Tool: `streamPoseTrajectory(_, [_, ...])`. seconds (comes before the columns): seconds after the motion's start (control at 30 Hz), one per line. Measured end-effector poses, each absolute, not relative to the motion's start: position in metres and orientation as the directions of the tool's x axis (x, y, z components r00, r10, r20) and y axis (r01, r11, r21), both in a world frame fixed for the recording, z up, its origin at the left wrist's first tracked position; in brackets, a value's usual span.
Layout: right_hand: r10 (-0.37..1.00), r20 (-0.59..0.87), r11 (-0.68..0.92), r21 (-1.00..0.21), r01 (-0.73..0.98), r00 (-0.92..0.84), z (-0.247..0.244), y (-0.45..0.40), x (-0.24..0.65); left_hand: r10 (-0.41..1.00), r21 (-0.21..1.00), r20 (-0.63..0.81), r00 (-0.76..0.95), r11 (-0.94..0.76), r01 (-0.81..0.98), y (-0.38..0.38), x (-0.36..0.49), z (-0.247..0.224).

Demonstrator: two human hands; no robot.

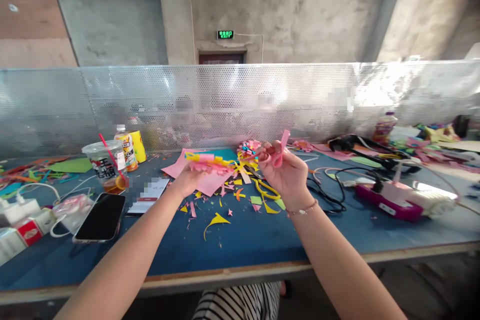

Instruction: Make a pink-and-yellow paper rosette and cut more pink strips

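Two hands: we hold both above the blue table (258, 247), apart from each other, around the centre of the frame.
Left hand (192, 178): our fingers grasp a pink-and-yellow paper piece (207, 159), left of centre, pink in the middle and yellow toward its ends.
Right hand (288, 176): our fingers are closed on a looped pink piece (278, 160), right of centre, a flat end sticking up; whether it is paper or a tool, we cannot tell.
Pink sheets (210, 186): we see these on the table beneath the left hand's piece.
Scraps (217, 219): yellow, pink and green bits lie strewn across the middle of the frame.
Yellow loops (270, 191): just left of our right wrist.
Phone (100, 217): lower left, dark screen up, near a plastic cup (106, 160) with a red straw.
Purple power strip (393, 205): right side of the frame.
Perforated screen (225, 87): it spans the frame's width behind the table, below a green exit sign (225, 35).
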State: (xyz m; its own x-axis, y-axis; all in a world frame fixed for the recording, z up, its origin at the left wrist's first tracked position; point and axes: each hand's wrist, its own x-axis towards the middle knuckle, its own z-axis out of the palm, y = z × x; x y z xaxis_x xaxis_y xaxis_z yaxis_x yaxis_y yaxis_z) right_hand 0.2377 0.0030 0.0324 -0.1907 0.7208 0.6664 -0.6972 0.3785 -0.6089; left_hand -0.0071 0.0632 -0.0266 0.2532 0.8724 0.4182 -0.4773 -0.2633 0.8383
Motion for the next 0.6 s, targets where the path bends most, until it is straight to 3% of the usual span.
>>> streamPoseTrajectory(0.27, [0.823, 0.568, 0.33, -0.514, -0.792, -0.025, 0.026, 0.019, 0.234, 0.885, 0.826, 0.366, 0.288, -0.166, -0.538, 0.061, 0.003, -0.029])
streamPoseTrajectory(0.6, [0.876, 0.48, 0.243, -0.539, -0.807, -0.057, 0.016, 0.026, 0.225, 0.891, 0.82, 0.318, 0.323, -0.087, -0.566, 0.056, 0.012, -0.031])
